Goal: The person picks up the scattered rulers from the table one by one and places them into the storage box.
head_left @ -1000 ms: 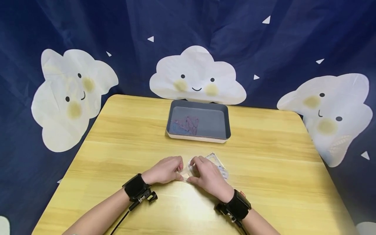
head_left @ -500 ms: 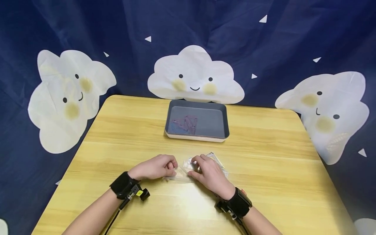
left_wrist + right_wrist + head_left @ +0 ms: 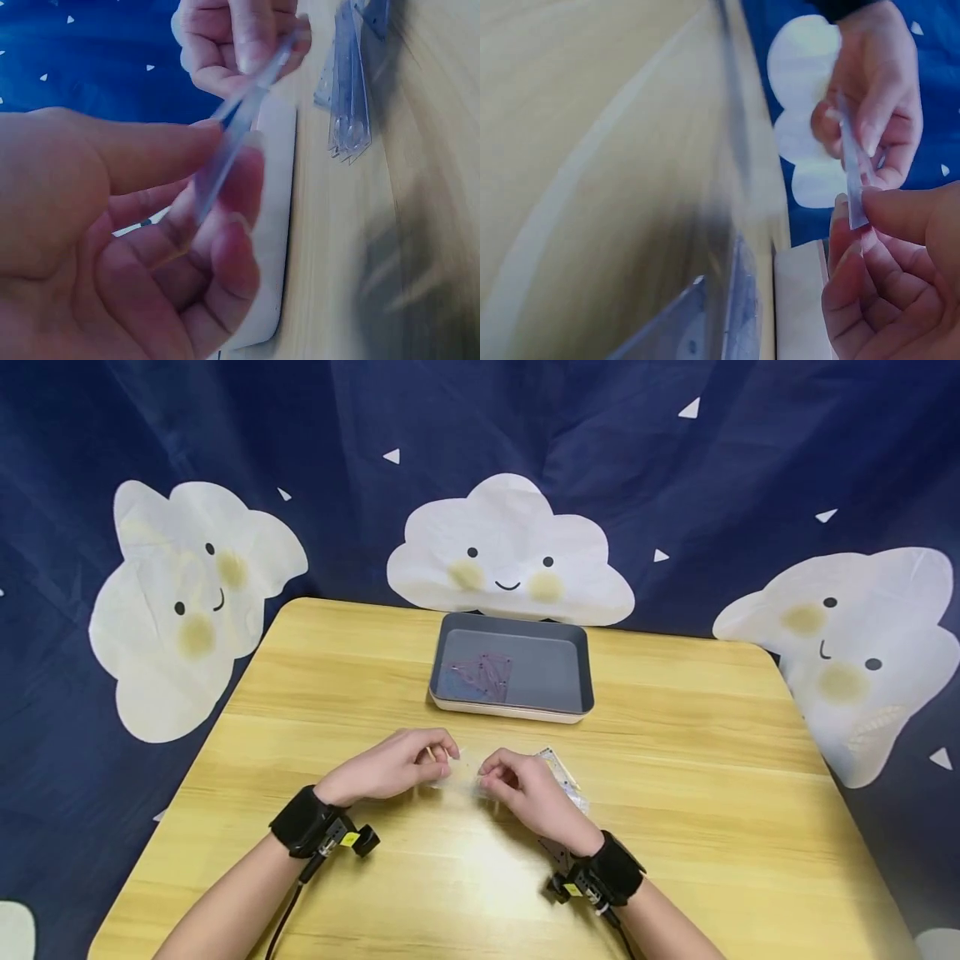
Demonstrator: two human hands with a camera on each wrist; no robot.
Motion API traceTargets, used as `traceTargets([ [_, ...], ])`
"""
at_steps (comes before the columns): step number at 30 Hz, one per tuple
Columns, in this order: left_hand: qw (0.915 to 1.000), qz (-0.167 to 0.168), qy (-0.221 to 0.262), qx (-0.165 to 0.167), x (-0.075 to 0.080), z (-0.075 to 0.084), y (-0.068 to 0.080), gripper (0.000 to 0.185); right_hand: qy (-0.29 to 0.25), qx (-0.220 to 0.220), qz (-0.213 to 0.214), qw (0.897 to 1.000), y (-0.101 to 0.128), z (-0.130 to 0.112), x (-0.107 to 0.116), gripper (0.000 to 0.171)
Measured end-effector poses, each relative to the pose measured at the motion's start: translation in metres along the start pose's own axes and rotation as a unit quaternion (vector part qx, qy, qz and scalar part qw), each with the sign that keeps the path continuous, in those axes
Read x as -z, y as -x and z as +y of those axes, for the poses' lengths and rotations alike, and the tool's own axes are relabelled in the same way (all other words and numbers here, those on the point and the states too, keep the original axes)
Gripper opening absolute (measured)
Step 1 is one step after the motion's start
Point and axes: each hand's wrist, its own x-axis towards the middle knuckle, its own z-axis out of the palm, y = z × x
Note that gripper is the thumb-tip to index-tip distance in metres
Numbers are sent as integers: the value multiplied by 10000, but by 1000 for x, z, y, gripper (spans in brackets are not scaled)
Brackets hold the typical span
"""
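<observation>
Both hands hold a thin clear plastic strip (image 3: 467,772) a little above the wooden table (image 3: 675,827), one hand at each end. My left hand (image 3: 442,763) pinches its left end between thumb and fingers; the left wrist view shows the bluish strip (image 3: 225,150) edge-on in that pinch. My right hand (image 3: 491,779) pinches the other end, as the right wrist view shows the strip (image 3: 853,176). Just right of the right hand, a small pile of clear plastic rulers (image 3: 566,777) lies on the table.
A grey tray (image 3: 581,681) with a pale rim stands at the table's middle back and holds pink and blue see-through pieces (image 3: 480,675). A dark blue curtain with white cloud faces (image 3: 510,552) hangs behind. Both wrists wear black camera bands.
The hands have risen from the table and moved slightly away from me, lifting the clear strip with them. The left hand first drew left along the strip.
</observation>
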Motion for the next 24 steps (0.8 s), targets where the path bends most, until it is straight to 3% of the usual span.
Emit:
traceTargets([
  [8,9981,34,-76,-614,0,6,-27,23,-600,-186,-80,9980,-2,2,21,48],
  [13,9980,148,12,-607,4,14,-51,19,-921,-336,410,9943,-8,5,35,42],
  [17,9974,570,127,-423,8,18,-67,11,-1630,-672,854,9806,-12,7,46,38],
  [21,9941,988,201,-396,10,18,-86,15,-2188,-932,1106,9650,-15,10,54,36],
  [24,9913,1171,431,-416,12,16,-102,19,-2137,-1012,1127,9651,-20,15,56,30],
])
